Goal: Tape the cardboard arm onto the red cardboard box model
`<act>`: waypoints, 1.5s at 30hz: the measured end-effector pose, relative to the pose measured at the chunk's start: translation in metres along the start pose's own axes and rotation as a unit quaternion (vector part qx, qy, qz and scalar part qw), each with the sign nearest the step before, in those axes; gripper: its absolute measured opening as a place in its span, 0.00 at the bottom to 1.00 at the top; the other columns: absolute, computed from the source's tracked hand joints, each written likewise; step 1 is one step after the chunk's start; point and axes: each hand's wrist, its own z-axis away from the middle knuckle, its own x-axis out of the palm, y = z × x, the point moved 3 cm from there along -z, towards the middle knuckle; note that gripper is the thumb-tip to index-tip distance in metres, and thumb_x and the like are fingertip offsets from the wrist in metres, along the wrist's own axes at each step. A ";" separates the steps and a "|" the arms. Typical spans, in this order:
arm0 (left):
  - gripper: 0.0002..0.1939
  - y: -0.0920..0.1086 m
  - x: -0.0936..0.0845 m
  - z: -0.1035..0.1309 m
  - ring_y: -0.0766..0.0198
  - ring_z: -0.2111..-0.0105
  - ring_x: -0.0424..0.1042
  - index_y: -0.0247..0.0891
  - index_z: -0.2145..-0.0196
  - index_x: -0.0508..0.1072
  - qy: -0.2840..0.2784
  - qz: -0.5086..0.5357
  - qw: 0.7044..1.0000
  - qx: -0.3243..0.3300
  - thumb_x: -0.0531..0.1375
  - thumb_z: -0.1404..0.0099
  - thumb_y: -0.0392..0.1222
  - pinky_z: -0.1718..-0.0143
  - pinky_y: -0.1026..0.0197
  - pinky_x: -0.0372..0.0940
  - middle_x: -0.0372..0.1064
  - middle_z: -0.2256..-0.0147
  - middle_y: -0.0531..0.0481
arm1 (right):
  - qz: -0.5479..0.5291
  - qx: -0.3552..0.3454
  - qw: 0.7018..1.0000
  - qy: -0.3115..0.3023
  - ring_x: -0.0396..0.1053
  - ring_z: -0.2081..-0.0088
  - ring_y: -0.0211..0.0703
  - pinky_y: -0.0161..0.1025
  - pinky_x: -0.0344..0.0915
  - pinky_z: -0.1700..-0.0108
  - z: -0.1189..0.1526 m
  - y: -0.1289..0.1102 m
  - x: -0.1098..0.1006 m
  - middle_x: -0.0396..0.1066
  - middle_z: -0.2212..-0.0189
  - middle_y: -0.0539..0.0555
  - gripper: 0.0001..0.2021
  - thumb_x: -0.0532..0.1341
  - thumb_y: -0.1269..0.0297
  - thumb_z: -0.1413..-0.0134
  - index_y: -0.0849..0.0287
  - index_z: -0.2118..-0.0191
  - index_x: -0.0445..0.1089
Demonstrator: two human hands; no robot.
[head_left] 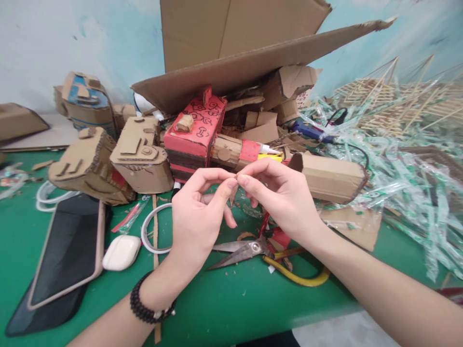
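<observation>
My left hand (pixel 198 207) and my right hand (pixel 278 195) meet at the fingertips above the green table. Thumb and forefinger of each are pinched together on a tiny brownish scrap, mostly hidden, whose kind I cannot make out. Below them lie scissors (pixel 255 248) with yellow handles, blades spread and pointing left. Behind my hands is a red-topped cardboard box (pixel 197 127) with black drawings. From its right side runs a cardboard tube (pixel 226 149) with a red band. A roll of tape (pixel 145 231) rests partly behind my left hand.
Left on the table (pixel 220 308) are a phone (pixel 70 241), a white earbud case (pixel 122 252) and cardboard models (pixel 141 159). A large cardboard sheet (pixel 253 72) leans at the back. A blue glue gun (pixel 311 131), tangled plastic strips (pixel 427 202) and wooden sticks (pixel 383 91) lie right.
</observation>
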 end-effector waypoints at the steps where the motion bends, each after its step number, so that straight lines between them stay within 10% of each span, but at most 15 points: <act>1: 0.10 0.000 0.000 0.000 0.73 0.86 0.72 0.39 0.61 0.79 0.001 0.002 1.000 -0.003 0.73 0.31 0.45 0.86 0.70 0.64 0.83 0.61 0.52 | 0.007 -0.004 1.000 0.002 0.72 0.70 0.38 0.37 0.72 0.69 0.000 0.000 0.000 0.78 0.69 0.49 0.15 0.76 0.48 0.41 0.54 0.63 0.79; 34: 0.10 0.010 -0.003 -0.002 0.77 0.84 0.69 0.37 0.57 0.83 -0.082 0.006 0.996 -0.042 0.74 0.33 0.45 0.82 0.71 0.66 0.84 0.60 0.49 | 0.232 -0.200 0.950 0.061 0.75 0.67 0.41 0.36 0.75 0.67 0.004 -0.010 -0.008 0.74 0.68 0.48 0.09 0.71 0.68 0.34 0.53 0.62 0.69; 45: 0.11 0.000 -0.003 -0.004 0.76 0.84 0.66 0.41 0.55 0.87 -0.153 0.178 0.955 -0.181 0.73 0.31 0.47 0.79 0.70 0.69 0.80 0.70 0.53 | 0.328 -0.368 0.869 0.042 0.73 0.67 0.41 0.39 0.72 0.65 0.005 -0.023 -0.010 0.78 0.67 0.50 0.09 0.69 0.76 0.34 0.54 0.59 0.74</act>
